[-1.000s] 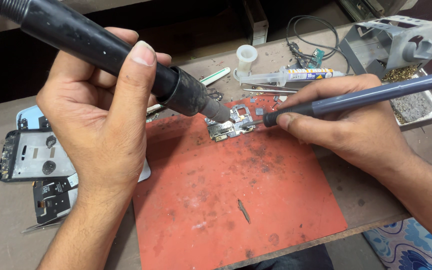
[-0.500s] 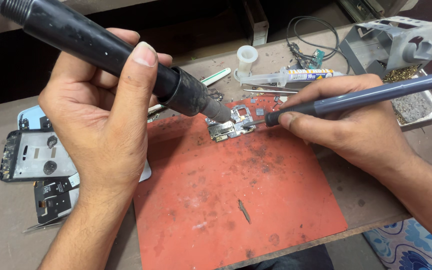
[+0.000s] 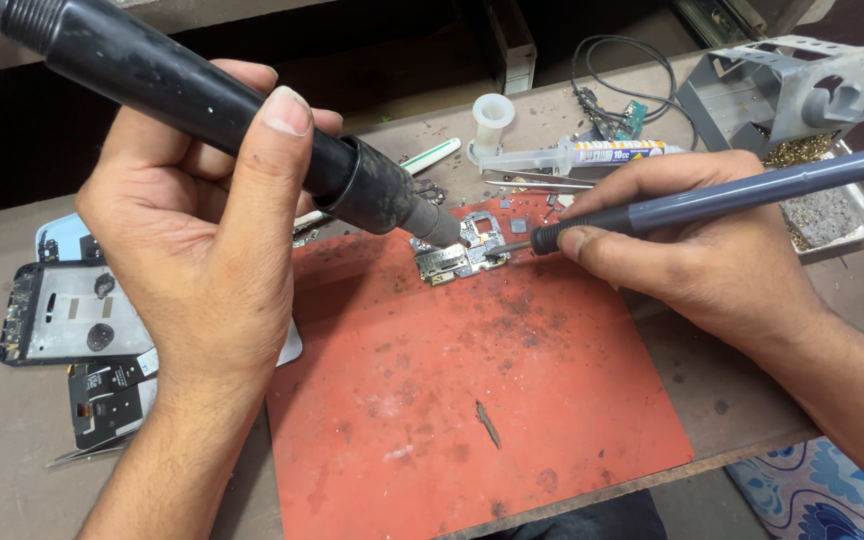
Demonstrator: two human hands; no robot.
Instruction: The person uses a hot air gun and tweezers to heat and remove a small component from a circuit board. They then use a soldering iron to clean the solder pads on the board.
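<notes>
Brown wooden worktop (image 3: 12, 470), scuffed and cluttered. On it, a flat red rubber mat (image 3: 472, 400), stained dark in patches, filling the middle of the view. Left of the mat: a black-framed phone chassis with a pale inner plate (image 3: 72, 325), lying flat, and more dark phone parts just below it. At the far right: a grey metal stand (image 3: 782, 85) over a tray of brass shavings. Between stand and mat: a clear syringe-shaped tube with a printed label (image 3: 572, 155), lying crosswise.

Left hand (image 3: 202, 270) wrapped tight round a thick black hot-air wand (image 3: 202, 110), fingers closed on the barrel, thumb on top; long axis running from upper left down to lower right, nozzle ending just above the board. Right hand (image 3: 692, 260) in a pen grip, fingers pinched shut on a slim grey-blue probe-like tool (image 3: 732, 195); long axis running from right to left, slightly downward, tip touching or almost touching the board.

Small silvery circuit board (image 3: 457, 250) at the top edge of the mat, between the two hands: down and right of the left fingers, straight left of the right fingers. Right hand the nearer.

Small dark sliver (image 3: 488, 424) loose on the mat, well apart from both tools.
</notes>
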